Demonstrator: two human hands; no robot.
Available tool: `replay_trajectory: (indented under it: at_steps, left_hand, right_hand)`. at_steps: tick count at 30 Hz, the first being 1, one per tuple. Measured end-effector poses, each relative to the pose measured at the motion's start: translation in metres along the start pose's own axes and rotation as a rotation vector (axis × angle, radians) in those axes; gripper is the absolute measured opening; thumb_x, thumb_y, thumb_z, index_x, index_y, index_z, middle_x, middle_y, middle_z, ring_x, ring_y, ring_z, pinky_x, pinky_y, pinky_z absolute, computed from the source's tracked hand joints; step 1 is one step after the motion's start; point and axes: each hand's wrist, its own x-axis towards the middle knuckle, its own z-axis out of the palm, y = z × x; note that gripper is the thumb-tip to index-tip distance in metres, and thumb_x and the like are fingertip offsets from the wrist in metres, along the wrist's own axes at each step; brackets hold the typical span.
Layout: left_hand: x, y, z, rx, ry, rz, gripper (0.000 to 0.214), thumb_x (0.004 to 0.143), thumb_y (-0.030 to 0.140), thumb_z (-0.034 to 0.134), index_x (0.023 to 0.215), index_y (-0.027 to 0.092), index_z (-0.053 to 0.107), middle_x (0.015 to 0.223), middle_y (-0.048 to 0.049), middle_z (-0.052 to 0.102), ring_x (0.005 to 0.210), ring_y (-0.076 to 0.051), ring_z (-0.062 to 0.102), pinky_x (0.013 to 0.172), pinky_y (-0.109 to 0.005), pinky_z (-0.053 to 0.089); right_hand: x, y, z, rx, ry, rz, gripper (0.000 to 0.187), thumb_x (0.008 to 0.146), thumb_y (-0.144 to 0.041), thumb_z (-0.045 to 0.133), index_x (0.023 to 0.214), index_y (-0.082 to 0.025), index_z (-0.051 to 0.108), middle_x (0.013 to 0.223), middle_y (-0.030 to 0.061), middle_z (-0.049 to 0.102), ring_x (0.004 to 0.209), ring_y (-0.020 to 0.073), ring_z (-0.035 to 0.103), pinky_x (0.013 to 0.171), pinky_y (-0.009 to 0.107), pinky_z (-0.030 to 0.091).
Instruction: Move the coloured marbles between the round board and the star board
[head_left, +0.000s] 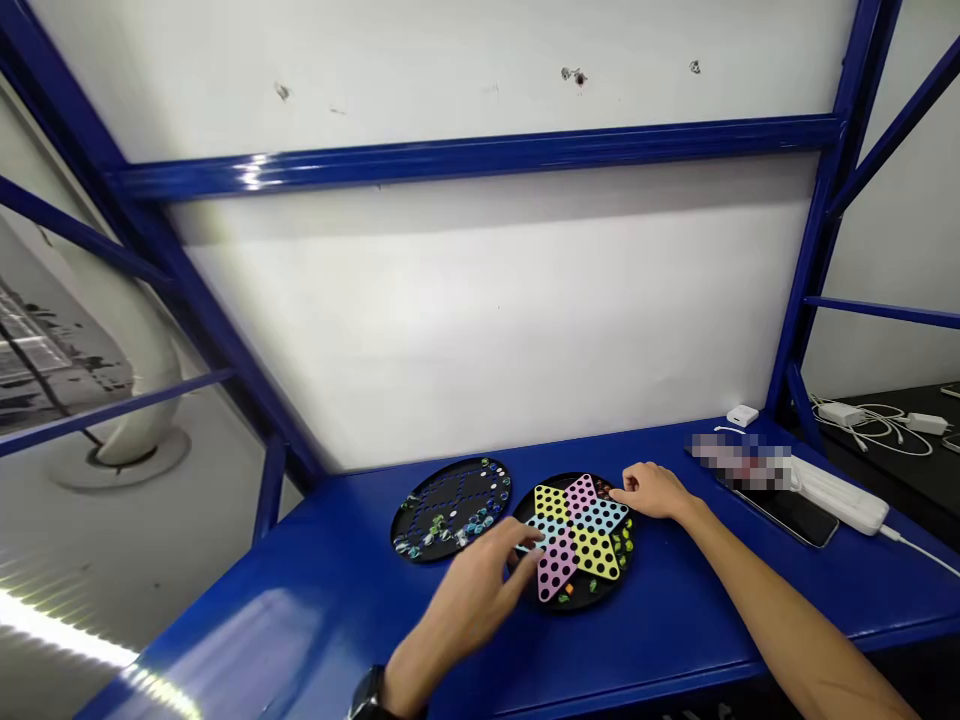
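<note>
As my right hand seemingly picks far-right marbles, left hand overhangs star board | grips: can't tell | calls for: fine pinch

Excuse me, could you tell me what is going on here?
A person has both hands at a star board on a blue table. The left hand is over its left side, thumb and fingers apart; the right hand is at its far right edge, near some reddish marbles. Whether either hand grips anything is hard to tell. Green marbles lie along the right rim. A second round board, with more marbles, sits to the left.
</note>
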Motion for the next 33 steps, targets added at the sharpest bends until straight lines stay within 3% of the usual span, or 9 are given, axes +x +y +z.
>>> replay_trajectory:
  at_steps: [3,7,12,18,24,33]
  left_hand:
    - [-0.009,0.044,0.013,0.048,-0.152,0.139,0.027,0.092,0.038,0.05,0.114,0.028,0.062,0.114,-0.0028,0.065,0.102,-0.02,0.06,0.089,-0.031,0.047]
    - [-0.013,0.068,0.036,0.311,-0.221,0.138,0.026,0.091,0.027,0.052,0.113,0.019,0.063,0.114,-0.0099,0.064,0.106,-0.028,0.058,0.089,-0.04,0.048]
    - [-0.008,0.072,0.055,0.402,-0.218,0.117,0.026,0.095,0.023,0.045,0.111,0.017,0.064,0.109,-0.0113,0.064,0.1,-0.028,0.061,0.085,-0.042,0.05]
    - [-0.001,0.07,0.057,0.349,-0.244,0.053,0.023,0.094,0.015,0.044,0.108,0.02,0.062,0.11,-0.0087,0.064,0.098,-0.023,0.063,0.083,-0.035,0.049]
    - [-0.001,0.069,0.056,0.23,-0.175,0.018,0.022,0.097,0.033,0.042,0.105,0.021,0.059,0.104,-0.0055,0.065,0.09,-0.022,0.064,0.074,-0.031,0.047]
    - [0.01,0.076,0.053,0.117,-0.173,-0.019,0.023,0.091,0.039,0.05,0.095,0.023,0.066,0.101,-0.0033,0.069,0.089,-0.02,0.065,0.072,-0.028,0.044]
  right_hand:
    - [0.0,0.001,0.001,-0.006,0.003,-0.002,0.035,0.082,-0.051,0.058,0.065,-0.021,0.055,0.067,-0.0005,0.063,0.062,0.0127,0.053,0.055,0.025,0.027]
    - [0.0,0.001,0.0,0.0,-0.003,-0.004,0.034,0.082,-0.051,0.059,0.065,-0.021,0.056,0.067,-0.001,0.063,0.061,0.0128,0.053,0.055,0.025,0.027]
    - [0.001,0.0,0.0,0.008,-0.001,-0.013,0.033,0.082,-0.05,0.059,0.065,-0.021,0.057,0.067,-0.0008,0.063,0.063,0.0129,0.053,0.056,0.024,0.027]
    - [0.001,0.001,0.002,0.009,0.001,-0.018,0.034,0.082,-0.051,0.059,0.065,-0.021,0.056,0.066,-0.0009,0.063,0.062,0.0128,0.053,0.056,0.024,0.027]
    - [0.001,0.001,0.002,0.007,-0.005,-0.018,0.033,0.083,-0.05,0.059,0.066,-0.021,0.058,0.066,-0.0007,0.063,0.062,0.0128,0.053,0.056,0.024,0.027]
    - [-0.002,-0.002,-0.001,-0.001,0.009,-0.013,0.033,0.083,-0.049,0.059,0.066,-0.021,0.057,0.067,-0.0007,0.064,0.063,0.0129,0.053,0.056,0.024,0.027]
